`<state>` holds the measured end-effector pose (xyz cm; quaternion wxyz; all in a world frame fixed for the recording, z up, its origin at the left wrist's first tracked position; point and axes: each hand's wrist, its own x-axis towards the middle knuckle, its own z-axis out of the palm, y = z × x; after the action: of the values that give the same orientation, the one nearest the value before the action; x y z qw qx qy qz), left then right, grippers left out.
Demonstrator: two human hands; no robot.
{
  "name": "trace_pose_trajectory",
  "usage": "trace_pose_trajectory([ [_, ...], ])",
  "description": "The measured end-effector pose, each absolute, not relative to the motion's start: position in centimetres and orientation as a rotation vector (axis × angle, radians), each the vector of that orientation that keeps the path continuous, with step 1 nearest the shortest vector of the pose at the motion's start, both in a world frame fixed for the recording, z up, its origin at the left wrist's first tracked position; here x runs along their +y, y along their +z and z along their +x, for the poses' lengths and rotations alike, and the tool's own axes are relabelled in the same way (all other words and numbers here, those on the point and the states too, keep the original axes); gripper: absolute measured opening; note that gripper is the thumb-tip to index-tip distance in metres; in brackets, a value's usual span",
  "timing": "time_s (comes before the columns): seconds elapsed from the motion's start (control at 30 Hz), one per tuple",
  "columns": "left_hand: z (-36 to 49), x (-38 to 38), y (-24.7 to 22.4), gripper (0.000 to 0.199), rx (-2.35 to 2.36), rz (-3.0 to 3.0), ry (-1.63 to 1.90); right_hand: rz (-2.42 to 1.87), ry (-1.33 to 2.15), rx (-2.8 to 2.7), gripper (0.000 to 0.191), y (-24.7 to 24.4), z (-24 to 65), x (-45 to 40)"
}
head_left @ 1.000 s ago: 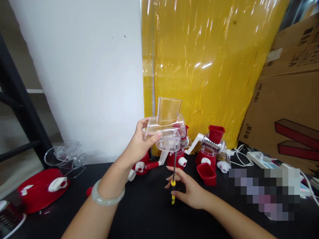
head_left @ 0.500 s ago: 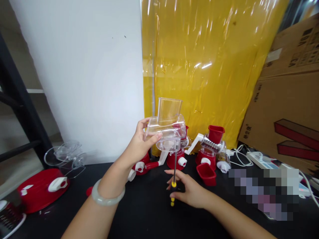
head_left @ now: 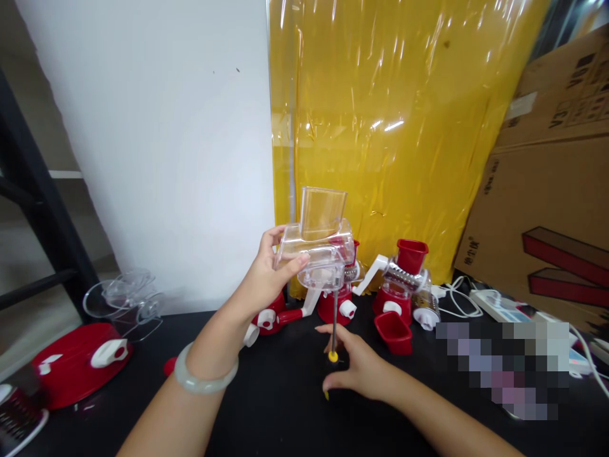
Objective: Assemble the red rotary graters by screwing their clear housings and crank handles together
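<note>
My left hand (head_left: 266, 273) is closed around one end of a clear plastic rotary-grater housing (head_left: 318, 236), raised above the table with its square feed chute upward. A screwdriver (head_left: 334, 327) stands nearly upright beneath it. The shaft's tip reaches into the housing's underside, where I cannot make out any screw. Around the black and yellow handle, low over the table, curl the thumb and fingers of my right hand (head_left: 364, 363); part of the handle is hidden against the dark tabletop.
Red and white rotary graters (head_left: 402, 285) stand at the back, with a red hopper piece (head_left: 394, 332) before them. To the left lie a red base (head_left: 80, 363) and clear housings (head_left: 130, 298). A power strip (head_left: 504, 311) and a cardboard box (head_left: 537, 190) are at the right.
The screwdriver handle has turned and its lower end has shifted slightly left; the right thumb and fingers have moved on it. The left hand and housing stay nearly still.
</note>
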<state>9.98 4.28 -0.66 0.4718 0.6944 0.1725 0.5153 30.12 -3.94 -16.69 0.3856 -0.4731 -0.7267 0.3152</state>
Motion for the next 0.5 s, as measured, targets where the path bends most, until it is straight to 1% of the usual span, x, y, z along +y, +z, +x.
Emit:
trace_pose_trajectory([
  [0.2,10.01,4.20,-0.61,0.066,0.440,1.718,1.260,-0.906,0.960,-1.938,0.075,-15.60,30.55,-4.70],
  [0.3,9.96,4.12,-0.57,0.065,0.454,1.715,1.260,-0.964,0.964,-1.869,0.065,-16.01,30.37,-4.30],
  [0.33,9.95,4.10,-0.57,0.065,0.450,1.715,1.259,-1.017,0.941,-1.837,0.066,-16.25,30.30,-4.11],
  [0.4,9.96,4.08,-0.57,0.063,0.432,1.723,1.258,-1.102,0.872,-1.816,0.075,-16.52,30.31,-3.87],
  [0.5,9.99,4.11,-0.60,0.063,0.418,1.729,1.250,-1.091,0.864,-1.890,0.086,-16.07,30.68,-4.18],
])
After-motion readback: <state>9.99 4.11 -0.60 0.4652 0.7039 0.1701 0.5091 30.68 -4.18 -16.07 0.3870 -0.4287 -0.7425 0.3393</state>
